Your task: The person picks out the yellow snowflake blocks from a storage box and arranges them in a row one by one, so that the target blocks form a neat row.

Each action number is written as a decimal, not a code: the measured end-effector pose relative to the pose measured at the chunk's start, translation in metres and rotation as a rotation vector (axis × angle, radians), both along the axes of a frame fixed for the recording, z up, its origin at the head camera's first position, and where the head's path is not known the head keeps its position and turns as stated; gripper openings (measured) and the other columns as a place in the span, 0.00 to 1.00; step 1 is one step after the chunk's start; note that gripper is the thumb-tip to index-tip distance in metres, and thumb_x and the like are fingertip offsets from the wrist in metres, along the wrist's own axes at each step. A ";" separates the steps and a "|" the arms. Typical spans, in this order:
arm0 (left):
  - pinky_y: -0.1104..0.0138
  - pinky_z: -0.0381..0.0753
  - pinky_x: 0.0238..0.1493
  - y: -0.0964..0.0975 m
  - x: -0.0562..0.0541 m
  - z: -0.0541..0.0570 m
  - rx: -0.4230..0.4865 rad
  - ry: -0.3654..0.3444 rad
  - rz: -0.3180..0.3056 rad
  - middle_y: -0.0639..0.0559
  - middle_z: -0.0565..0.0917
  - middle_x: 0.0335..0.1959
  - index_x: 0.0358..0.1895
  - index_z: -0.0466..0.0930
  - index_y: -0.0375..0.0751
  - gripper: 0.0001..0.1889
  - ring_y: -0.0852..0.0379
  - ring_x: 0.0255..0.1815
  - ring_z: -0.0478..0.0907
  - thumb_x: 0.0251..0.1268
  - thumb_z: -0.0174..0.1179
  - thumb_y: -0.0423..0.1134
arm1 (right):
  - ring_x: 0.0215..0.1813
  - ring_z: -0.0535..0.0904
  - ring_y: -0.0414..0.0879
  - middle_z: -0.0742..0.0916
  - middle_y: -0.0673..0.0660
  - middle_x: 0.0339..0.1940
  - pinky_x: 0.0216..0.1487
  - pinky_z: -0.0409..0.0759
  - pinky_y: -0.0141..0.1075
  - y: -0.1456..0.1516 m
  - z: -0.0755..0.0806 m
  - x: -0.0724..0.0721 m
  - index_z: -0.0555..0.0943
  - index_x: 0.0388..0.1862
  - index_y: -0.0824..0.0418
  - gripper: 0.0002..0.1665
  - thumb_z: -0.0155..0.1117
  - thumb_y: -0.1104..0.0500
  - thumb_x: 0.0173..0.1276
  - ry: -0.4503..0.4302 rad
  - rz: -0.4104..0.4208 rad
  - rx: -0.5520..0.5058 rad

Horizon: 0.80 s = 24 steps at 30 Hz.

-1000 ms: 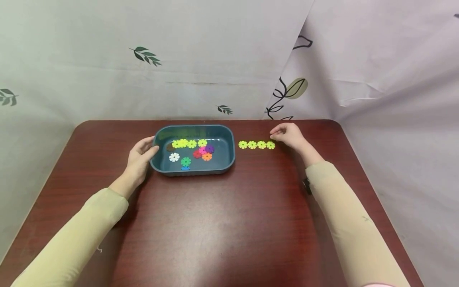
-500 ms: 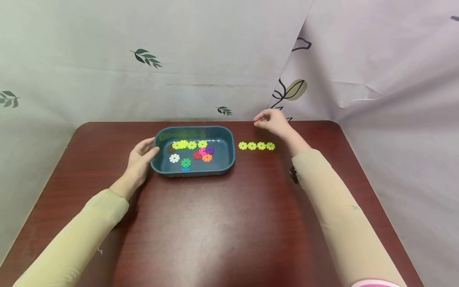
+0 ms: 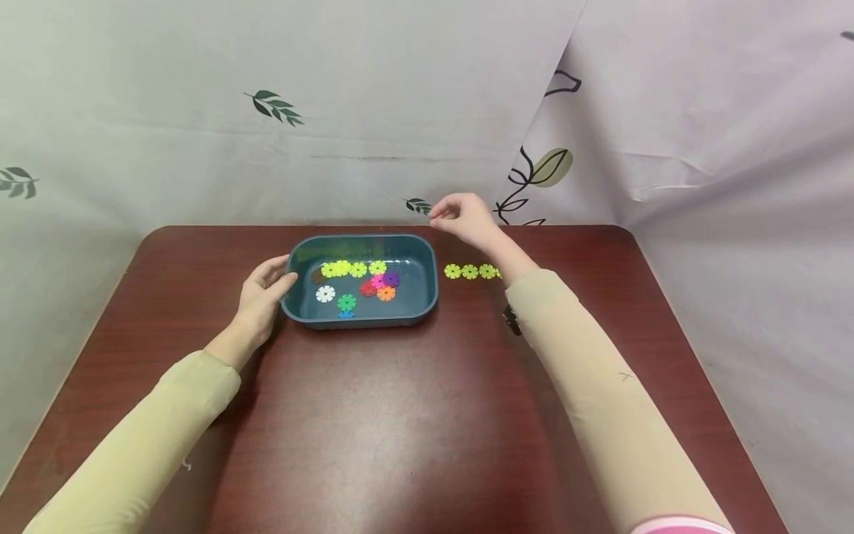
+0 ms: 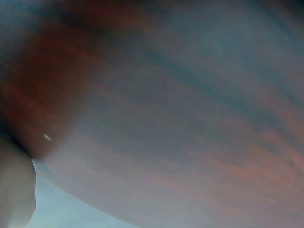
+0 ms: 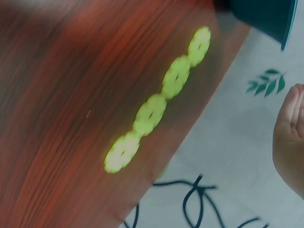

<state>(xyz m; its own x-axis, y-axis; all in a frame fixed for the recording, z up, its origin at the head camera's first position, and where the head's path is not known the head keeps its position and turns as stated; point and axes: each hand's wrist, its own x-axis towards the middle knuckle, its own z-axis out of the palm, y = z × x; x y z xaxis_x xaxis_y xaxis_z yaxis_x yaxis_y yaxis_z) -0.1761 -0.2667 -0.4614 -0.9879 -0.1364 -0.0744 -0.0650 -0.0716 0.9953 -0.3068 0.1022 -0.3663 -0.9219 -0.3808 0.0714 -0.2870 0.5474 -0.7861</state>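
Observation:
The left hand is at the left end of a dark blue-green plastic tray, holding it with the thumb over the rim and the fingers along the outer wall. Inside lie flower-shaped plastic discs: several yellow ones, plus white, green, orange, purple and other colours. Right of the tray, several yellow discs form a straight row on the table. Raised behind that row, the right hand has loosely bent fingers and nothing visible in them. Its forearm hides the row's right end in the head view.
The dark red wooden table ends at a back edge just behind the tray. A white cloth with leaf prints hangs behind and beside it. The left wrist view is mostly blurred table surface.
The right hand has risen from the right end of the disc row and moved left toward the tray's right back corner. The left hand, tray and discs have stayed put.

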 end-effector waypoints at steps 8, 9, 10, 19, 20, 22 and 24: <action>0.82 0.80 0.51 0.001 -0.001 0.000 0.017 0.024 0.000 0.70 0.83 0.51 0.58 0.80 0.56 0.13 0.72 0.57 0.78 0.79 0.61 0.33 | 0.47 0.86 0.53 0.91 0.64 0.47 0.53 0.84 0.38 -0.038 -0.004 0.010 0.89 0.50 0.68 0.10 0.71 0.64 0.73 -0.011 0.070 -0.011; 0.82 0.80 0.51 0.001 -0.001 0.000 0.017 0.024 0.004 0.70 0.84 0.51 0.58 0.80 0.55 0.13 0.72 0.57 0.78 0.79 0.61 0.33 | 0.48 0.86 0.53 0.91 0.64 0.47 0.53 0.84 0.39 -0.042 -0.005 0.012 0.89 0.50 0.67 0.10 0.71 0.64 0.73 -0.008 0.079 -0.007; 0.82 0.79 0.52 0.001 -0.002 0.000 0.017 0.024 0.006 0.70 0.84 0.51 0.59 0.80 0.54 0.13 0.72 0.57 0.78 0.79 0.60 0.33 | 0.48 0.86 0.53 0.91 0.63 0.47 0.53 0.84 0.39 -0.046 -0.007 0.013 0.89 0.50 0.67 0.10 0.71 0.64 0.74 -0.003 0.087 -0.002; 0.82 0.79 0.52 0.001 -0.003 -0.003 0.003 -0.003 0.011 0.70 0.83 0.51 0.65 0.77 0.47 0.16 0.72 0.57 0.77 0.80 0.60 0.33 | 0.47 0.87 0.51 0.92 0.61 0.46 0.49 0.85 0.36 -0.079 -0.022 0.023 0.90 0.49 0.65 0.09 0.73 0.63 0.73 -0.002 0.165 -0.017; 0.82 0.78 0.52 0.001 -0.003 -0.003 0.000 -0.004 0.010 0.70 0.83 0.51 0.65 0.77 0.48 0.16 0.72 0.57 0.77 0.80 0.60 0.33 | 0.47 0.87 0.51 0.92 0.61 0.46 0.49 0.85 0.35 -0.082 -0.023 0.024 0.90 0.49 0.66 0.09 0.73 0.63 0.73 -0.003 0.174 -0.019; 0.82 0.78 0.52 0.001 -0.002 -0.002 -0.005 -0.006 0.008 0.70 0.82 0.51 0.64 0.77 0.49 0.15 0.72 0.57 0.76 0.80 0.60 0.34 | 0.47 0.87 0.50 0.92 0.60 0.46 0.50 0.85 0.34 -0.090 -0.024 0.026 0.90 0.49 0.65 0.10 0.73 0.63 0.73 -0.013 0.186 -0.020; 0.82 0.78 0.52 0.001 -0.002 -0.002 -0.001 -0.005 0.009 0.71 0.83 0.51 0.64 0.78 0.50 0.15 0.72 0.57 0.77 0.80 0.60 0.34 | 0.48 0.87 0.50 0.92 0.60 0.47 0.51 0.85 0.33 -0.097 -0.024 0.030 0.90 0.50 0.65 0.10 0.73 0.62 0.73 -0.028 0.193 -0.018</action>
